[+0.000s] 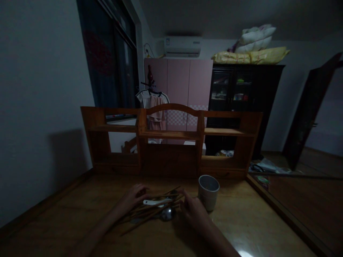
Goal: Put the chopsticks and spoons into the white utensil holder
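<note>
On a wooden desk lies a loose pile of wooden chopsticks with a white spoon and a metal spoon among them. My left hand rests on the left end of the pile with its fingers curled over the sticks. My right hand touches the right end of the pile, fingers bent toward the chopstick tips. A grey cup stands upright just right of my right hand. The light is dim, so the exact grip is hard to make out.
A wooden shelf unit stands along the desk's far edge. Behind it are a pink wardrobe, a dark cabinet with bedding on top, hanging clothes, an air conditioner, and a door at the right.
</note>
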`<action>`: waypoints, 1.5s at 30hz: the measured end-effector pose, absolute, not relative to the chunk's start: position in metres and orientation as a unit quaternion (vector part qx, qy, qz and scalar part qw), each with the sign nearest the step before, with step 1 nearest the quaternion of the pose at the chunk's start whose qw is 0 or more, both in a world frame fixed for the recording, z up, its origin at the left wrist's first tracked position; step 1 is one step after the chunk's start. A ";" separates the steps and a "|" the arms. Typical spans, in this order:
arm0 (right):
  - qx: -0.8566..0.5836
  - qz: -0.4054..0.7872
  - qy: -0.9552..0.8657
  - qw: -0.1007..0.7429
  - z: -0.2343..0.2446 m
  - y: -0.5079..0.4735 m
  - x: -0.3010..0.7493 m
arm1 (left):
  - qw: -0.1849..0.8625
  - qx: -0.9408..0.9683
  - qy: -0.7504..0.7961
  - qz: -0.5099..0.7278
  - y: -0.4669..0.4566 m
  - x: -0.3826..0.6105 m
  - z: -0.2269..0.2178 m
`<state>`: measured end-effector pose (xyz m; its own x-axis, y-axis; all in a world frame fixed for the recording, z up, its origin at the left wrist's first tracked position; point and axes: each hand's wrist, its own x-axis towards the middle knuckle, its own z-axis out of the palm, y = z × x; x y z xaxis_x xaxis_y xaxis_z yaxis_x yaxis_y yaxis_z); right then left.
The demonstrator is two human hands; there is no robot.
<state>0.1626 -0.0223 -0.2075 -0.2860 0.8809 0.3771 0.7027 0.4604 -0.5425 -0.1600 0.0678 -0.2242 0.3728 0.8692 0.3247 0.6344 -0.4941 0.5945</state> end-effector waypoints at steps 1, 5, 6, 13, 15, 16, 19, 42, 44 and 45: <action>-0.500 0.136 -0.792 0.323 -0.208 -0.022 0.163 | 0.190 0.808 0.464 0.309 0.068 -0.160 -0.224; -0.503 0.128 -0.791 0.323 -0.211 -0.020 0.163 | 0.181 0.814 0.455 0.313 0.066 -0.159 -0.225; -0.506 0.124 -0.789 0.326 -0.211 -0.020 0.163 | 0.178 0.816 0.452 0.312 0.066 -0.159 -0.225; -0.503 0.132 -0.792 0.320 -0.212 -0.021 0.163 | 0.182 0.826 0.438 0.306 0.065 -0.159 -0.223; -0.508 0.123 -0.792 0.316 -0.214 -0.020 0.163 | 0.187 0.829 0.431 0.304 0.063 -0.160 -0.222; -0.509 0.122 -0.792 0.314 -0.215 -0.020 0.163 | 0.191 0.830 0.428 0.303 0.063 -0.160 -0.221; -0.513 0.129 -0.794 0.299 -0.216 -0.020 0.164 | 0.202 0.838 0.419 0.285 0.063 -0.162 -0.221; -0.476 0.151 -0.826 0.260 -0.214 -0.024 0.161 | 0.119 0.738 0.517 0.417 0.057 -0.155 -0.207; -0.467 0.155 -0.833 0.252 -0.214 -0.024 0.158 | 0.113 0.749 0.504 0.415 0.055 -0.154 -0.204; -0.468 0.155 -0.835 0.245 -0.215 -0.024 0.157 | 0.110 0.754 0.499 0.412 0.053 -0.154 -0.202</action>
